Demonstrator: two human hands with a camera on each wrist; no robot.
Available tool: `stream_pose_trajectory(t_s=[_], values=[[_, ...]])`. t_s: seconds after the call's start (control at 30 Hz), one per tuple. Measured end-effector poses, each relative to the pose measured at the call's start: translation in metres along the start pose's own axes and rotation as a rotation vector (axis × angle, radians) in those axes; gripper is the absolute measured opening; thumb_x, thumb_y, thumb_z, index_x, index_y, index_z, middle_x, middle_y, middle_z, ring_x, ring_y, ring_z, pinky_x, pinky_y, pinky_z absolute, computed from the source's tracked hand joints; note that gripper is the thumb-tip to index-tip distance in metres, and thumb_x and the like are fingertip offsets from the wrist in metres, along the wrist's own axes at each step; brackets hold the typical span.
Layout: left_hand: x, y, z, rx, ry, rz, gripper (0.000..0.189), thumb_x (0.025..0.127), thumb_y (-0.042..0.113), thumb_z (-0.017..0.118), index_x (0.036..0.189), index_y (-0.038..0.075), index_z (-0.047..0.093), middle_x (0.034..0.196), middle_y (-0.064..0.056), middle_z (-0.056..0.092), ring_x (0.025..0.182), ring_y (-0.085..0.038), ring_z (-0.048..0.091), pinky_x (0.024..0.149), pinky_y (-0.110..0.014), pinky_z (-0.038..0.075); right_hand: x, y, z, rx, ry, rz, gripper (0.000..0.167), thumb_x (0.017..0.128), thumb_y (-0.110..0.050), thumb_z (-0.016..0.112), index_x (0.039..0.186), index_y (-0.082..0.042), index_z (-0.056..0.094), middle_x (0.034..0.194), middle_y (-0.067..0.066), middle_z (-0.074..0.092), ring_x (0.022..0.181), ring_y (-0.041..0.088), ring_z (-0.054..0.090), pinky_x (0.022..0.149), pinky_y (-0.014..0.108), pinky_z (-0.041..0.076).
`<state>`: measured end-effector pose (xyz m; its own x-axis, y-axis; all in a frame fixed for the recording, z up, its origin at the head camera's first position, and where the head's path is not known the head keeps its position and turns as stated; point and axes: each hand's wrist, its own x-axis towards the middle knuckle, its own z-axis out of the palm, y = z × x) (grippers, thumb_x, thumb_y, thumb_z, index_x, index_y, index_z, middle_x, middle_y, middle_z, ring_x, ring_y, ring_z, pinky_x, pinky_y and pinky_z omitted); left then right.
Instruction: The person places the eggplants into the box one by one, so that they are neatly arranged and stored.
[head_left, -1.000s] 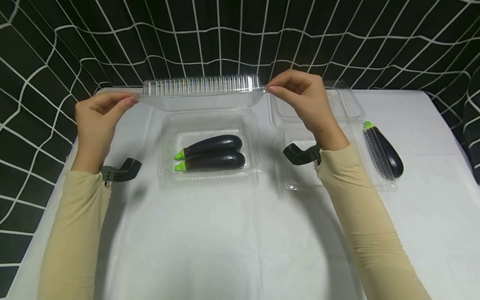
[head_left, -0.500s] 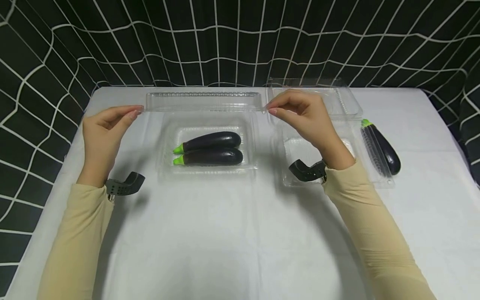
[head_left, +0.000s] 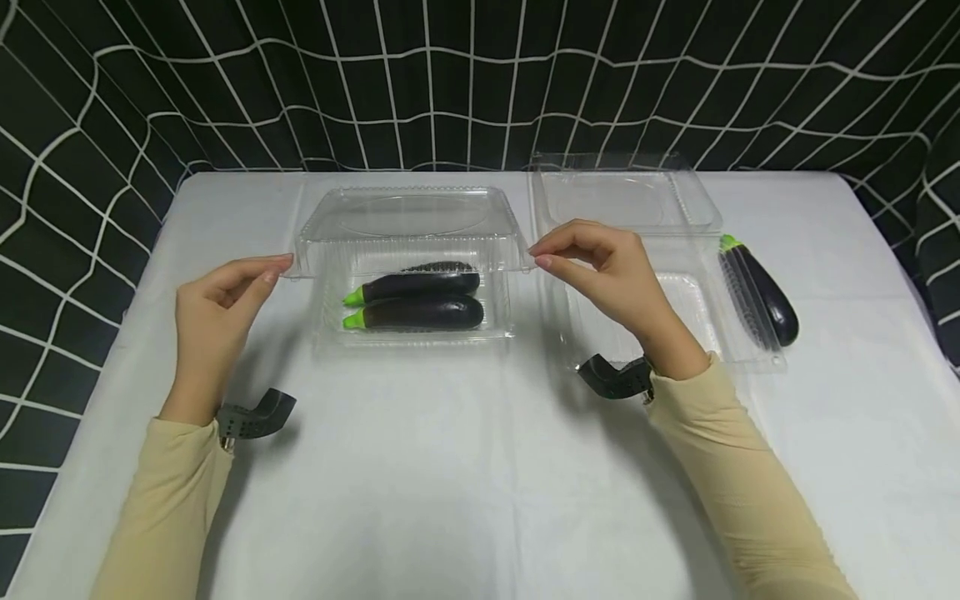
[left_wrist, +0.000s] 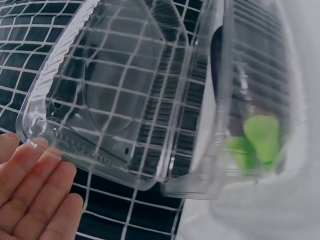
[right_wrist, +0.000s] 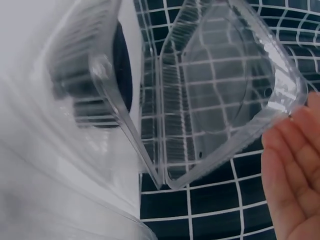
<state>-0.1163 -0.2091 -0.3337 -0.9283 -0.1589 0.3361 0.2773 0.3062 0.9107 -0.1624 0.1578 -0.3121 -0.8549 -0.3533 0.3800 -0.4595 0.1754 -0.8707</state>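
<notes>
My left hand (head_left: pixel 221 312) pinches the left front corner of a clear plastic lid (head_left: pixel 408 212). At its right front corner, my right hand (head_left: pixel 607 271) does the same. The lid is hinged at the back and tilts down over the clear container base (head_left: pixel 420 333). Inside that base lie two dark eggplants (head_left: pixel 423 312) side by side, green stems to the left; the lid's front edge overlaps the rear one in the head view. Both wrist views show the lid (left_wrist: pixel 115 90) standing at an angle to the base, with fingertips at its corners.
On the right stands a second clear container (head_left: pixel 626 325) with its lid (head_left: pixel 622 204) folded back. One more eggplant (head_left: pixel 765 292) lies along its right side. A white cloth (head_left: pixel 420 467) covers the table, and white netting over black fabric (head_left: pixel 450 83) closes off the back and sides.
Both hands have come down and toward the body, swinging the lid from steeply raised to slanting over the base. The eggplants and the second container have stayed put.
</notes>
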Motion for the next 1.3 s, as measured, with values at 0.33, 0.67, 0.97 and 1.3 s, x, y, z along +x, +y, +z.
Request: stream_pose_trajectory(t_s=[0.33, 0.67, 0.97, 1.3], values=[[-0.014, -0.009, 0.000, -0.034, -0.003, -0.027, 0.015, 0.089, 0.000, 0.061, 0.099, -0.010, 0.069, 0.098, 0.007, 0.071, 0.091, -0.007, 0.066, 0.081, -0.017, 0.050, -0.013, 0.006, 0.013, -0.107, 0.029, 0.010, 0.006, 0.082, 0.007, 0.067, 0.088, 0.006, 0.069, 0.088, 0.014, 0.068, 0.084, 0.009, 0.063, 0.083, 0.026, 0.052], [-0.028, -0.021, 0.005, -0.159, 0.040, -0.055, 0.012, 0.087, -0.004, 0.063, 0.096, -0.008, 0.070, 0.097, 0.002, 0.071, 0.095, -0.010, 0.066, 0.085, -0.018, 0.050, -0.025, 0.014, 0.021, -0.127, 0.019, 0.060, 0.007, 0.082, 0.004, 0.069, 0.089, 0.004, 0.070, 0.089, 0.009, 0.068, 0.085, 0.009, 0.064, 0.085, 0.028, 0.051], [-0.034, -0.027, 0.009, -0.191, 0.051, -0.089, 0.013, 0.085, -0.008, 0.063, 0.096, -0.013, 0.067, 0.097, 0.003, 0.071, 0.094, -0.011, 0.066, 0.082, -0.018, 0.051, -0.033, 0.019, 0.025, -0.134, 0.017, 0.111, 0.009, 0.082, 0.002, 0.070, 0.091, 0.002, 0.070, 0.091, 0.010, 0.068, 0.086, 0.010, 0.063, 0.085, 0.029, 0.051], [-0.040, -0.034, 0.014, -0.166, 0.034, -0.125, 0.020, 0.081, -0.011, 0.066, 0.101, -0.015, 0.065, 0.099, 0.002, 0.069, 0.097, -0.016, 0.065, 0.085, -0.020, 0.051, -0.037, 0.026, 0.027, -0.216, 0.000, 0.088, 0.014, 0.078, 0.005, 0.073, 0.091, 0.000, 0.071, 0.090, 0.008, 0.069, 0.086, 0.020, 0.065, 0.084, 0.029, 0.052]])
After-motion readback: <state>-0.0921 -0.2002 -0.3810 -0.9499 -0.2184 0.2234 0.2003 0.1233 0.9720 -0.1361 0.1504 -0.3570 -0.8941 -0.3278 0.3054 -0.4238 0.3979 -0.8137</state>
